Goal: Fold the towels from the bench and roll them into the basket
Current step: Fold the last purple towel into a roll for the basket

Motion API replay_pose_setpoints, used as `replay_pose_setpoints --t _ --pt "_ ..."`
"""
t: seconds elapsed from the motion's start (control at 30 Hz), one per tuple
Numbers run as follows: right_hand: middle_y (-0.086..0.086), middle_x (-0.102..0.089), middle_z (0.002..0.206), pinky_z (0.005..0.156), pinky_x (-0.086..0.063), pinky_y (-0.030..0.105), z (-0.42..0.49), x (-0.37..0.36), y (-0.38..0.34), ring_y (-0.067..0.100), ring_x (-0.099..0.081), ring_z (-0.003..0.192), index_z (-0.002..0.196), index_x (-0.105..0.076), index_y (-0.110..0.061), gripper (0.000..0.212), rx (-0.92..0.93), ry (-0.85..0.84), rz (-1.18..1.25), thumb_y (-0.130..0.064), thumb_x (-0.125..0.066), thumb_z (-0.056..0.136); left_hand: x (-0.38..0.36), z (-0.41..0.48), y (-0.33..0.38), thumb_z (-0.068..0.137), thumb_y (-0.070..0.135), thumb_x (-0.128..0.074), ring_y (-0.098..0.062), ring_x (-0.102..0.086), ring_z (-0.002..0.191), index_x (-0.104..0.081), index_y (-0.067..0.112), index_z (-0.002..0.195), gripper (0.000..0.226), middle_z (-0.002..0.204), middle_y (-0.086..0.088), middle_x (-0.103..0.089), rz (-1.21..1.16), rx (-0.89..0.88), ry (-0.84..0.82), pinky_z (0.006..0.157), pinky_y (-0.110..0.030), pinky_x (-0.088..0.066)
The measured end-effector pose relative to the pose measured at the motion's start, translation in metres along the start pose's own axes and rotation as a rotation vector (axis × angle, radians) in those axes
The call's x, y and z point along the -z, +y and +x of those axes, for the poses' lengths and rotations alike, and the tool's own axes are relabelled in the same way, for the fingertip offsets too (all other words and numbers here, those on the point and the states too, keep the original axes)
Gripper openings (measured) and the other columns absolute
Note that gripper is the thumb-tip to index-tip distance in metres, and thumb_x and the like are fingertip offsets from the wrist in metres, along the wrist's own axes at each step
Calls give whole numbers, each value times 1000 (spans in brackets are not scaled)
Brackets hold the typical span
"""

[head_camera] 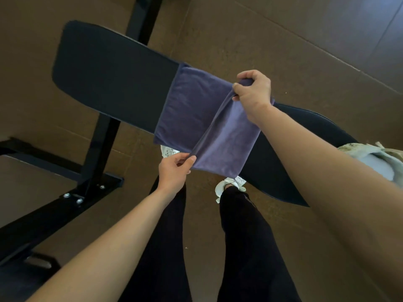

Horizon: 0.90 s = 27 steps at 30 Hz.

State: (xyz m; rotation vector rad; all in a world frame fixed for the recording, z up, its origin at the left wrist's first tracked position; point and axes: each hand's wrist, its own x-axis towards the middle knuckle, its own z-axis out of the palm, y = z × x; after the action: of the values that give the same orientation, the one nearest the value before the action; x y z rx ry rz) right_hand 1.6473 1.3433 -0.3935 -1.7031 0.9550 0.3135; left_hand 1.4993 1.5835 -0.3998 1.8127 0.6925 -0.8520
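Observation:
A purple towel (192, 110) lies across the middle of the black padded bench (113, 77). Its right half is lifted into a raised fold. My right hand (254, 92) grips the far corner of that fold with curled fingers. My left hand (174, 171) pinches the near corner at the bench's front edge. A second, pale towel (370, 153) lies bunched on the bench's right end, partly behind my right forearm. No basket is in view.
The bench's black steel frame (96, 153) and bolted foot stand on the brown floor (283, 51) to the left. My legs in black trousers (246, 236) and white shoes (231, 186) stand close to the bench's front edge.

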Motion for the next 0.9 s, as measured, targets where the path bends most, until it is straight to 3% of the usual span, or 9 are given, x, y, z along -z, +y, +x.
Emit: replay_pose_setpoints --t 0.13,0.23,0.4,0.6,0.73,0.83,0.9 --pt "11 -64 112 59 -57 20 9 -33 -20 16 -67 75 102 -65 -11 19 -16 -4 -30 2 -71 90 27 16 -3 96 28 -73 -17 -75 83 -81 17 107 17 85 1 -78 -50 -6 60 84 -44 -63" --pt "9 -63 115 61 -59 20 17 -57 -32 17 -70 83 108 -66 -11 22 -31 -27 -52 1 -72 91 43 30 -4 99 28 -69 -11 -68 75 -80 16 108 18 75 4 -73 -44 4 100 83 -41 -60" --pt "2 -60 119 77 -64 26 34 -95 -43 15 -67 97 132 -62 -11 41 -72 -93 -141 0 -71 93 62 61 -9 102 29 -64 -14 -69 80 -75 27 98 12 81 5 -72 9 49 119 79 -34 -58" --pt "-3 -60 103 84 -63 32 59 -132 -35 12 -68 90 138 -60 -12 45 -86 -98 -296 -2 -68 95 74 102 -14 104 29 -59 -9 -63 85 -75 16 110 22 96 2 -72 174 80 172 82 -32 -50" --pt "4 -67 112 88 -62 36 67 -146 -31 22 -69 100 127 -67 -15 35 -66 -75 -378 -6 -68 93 77 115 -17 106 32 -56 -13 -61 86 -72 15 111 24 98 2 -70 301 100 165 76 -29 -42" --pt "2 -69 95 75 -56 29 67 -153 -35 22 -66 87 101 -72 -15 14 -33 -4 -498 -10 -62 92 76 119 -21 106 31 -54 -13 -62 85 -71 16 105 23 98 0 -69 332 94 150 73 -27 -42" --pt "0 -67 86 70 -50 28 63 -158 -40 19 -63 80 89 -71 -15 11 8 69 -551 -15 -60 90 76 118 -22 105 30 -54 -13 -63 85 -69 17 100 21 95 0 -68 313 87 140 72 -27 -44"
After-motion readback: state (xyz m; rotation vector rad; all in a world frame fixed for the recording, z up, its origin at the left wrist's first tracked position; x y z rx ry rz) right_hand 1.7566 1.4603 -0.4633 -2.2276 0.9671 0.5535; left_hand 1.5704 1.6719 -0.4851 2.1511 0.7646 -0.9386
